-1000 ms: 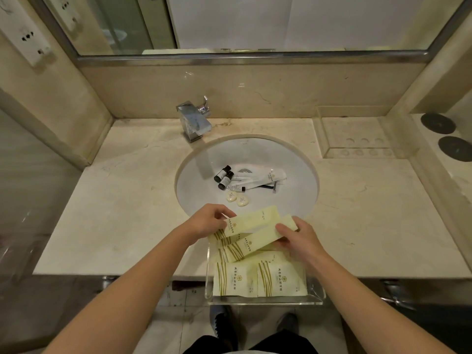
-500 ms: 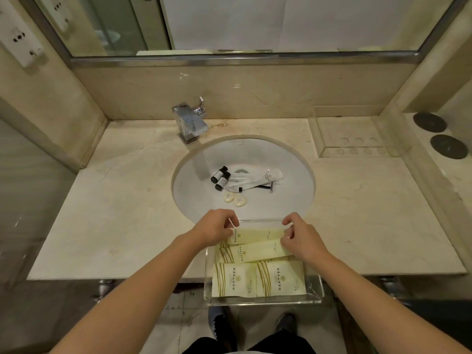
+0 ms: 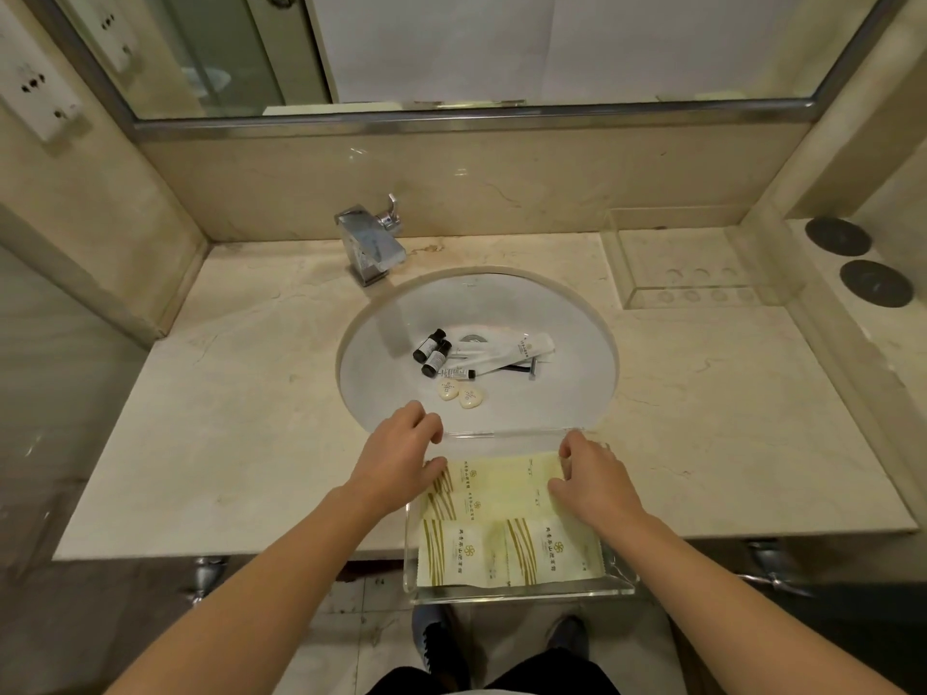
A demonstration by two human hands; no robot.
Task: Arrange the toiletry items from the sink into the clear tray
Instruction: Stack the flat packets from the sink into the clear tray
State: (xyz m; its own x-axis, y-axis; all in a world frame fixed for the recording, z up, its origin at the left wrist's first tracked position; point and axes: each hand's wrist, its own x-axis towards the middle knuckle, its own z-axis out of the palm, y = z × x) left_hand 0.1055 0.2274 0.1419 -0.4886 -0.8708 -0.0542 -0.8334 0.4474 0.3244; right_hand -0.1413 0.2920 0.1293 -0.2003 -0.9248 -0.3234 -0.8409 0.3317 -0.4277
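Under the fingers, two long sachets, aloft a second ago, now lie flat in the clear tray, left hand and right hand bent over their ends, pinching or pressing I cannot tell; beyond the fingers, bottles, tube, razor, soaps remain in the sink.

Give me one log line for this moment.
clear tray: packets laid inside | left hand, right hand: at packets' ends | sink: holds bottles, tube, razor, soaps

Lettering on the yellow packets (and white tube) is illegibly small.
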